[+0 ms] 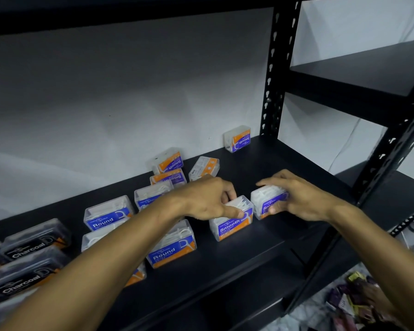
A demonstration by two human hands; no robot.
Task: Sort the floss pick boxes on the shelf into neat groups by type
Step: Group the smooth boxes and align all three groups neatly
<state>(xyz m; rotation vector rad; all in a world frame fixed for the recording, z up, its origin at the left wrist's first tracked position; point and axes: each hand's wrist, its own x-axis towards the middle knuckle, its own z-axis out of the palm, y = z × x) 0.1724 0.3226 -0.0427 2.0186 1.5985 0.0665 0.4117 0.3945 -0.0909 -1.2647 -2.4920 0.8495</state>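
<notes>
Left hand point(208, 199) gripping Smooth box point(232, 219), picks inside

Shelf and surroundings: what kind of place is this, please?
Probably a stockroom or small shop's storage: a black metal rack, many identical retail floss boxes like the Charcoal box, and a bare white wall.

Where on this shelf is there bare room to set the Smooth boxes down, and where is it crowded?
Bare shelf lies between the right hand and the upright post, in front of the lone Smooth box at the wall. The front strip below the left hand's Smooth box is also free. Crowded: the Round boxes at centre and Charcoal boxes at left.
</notes>
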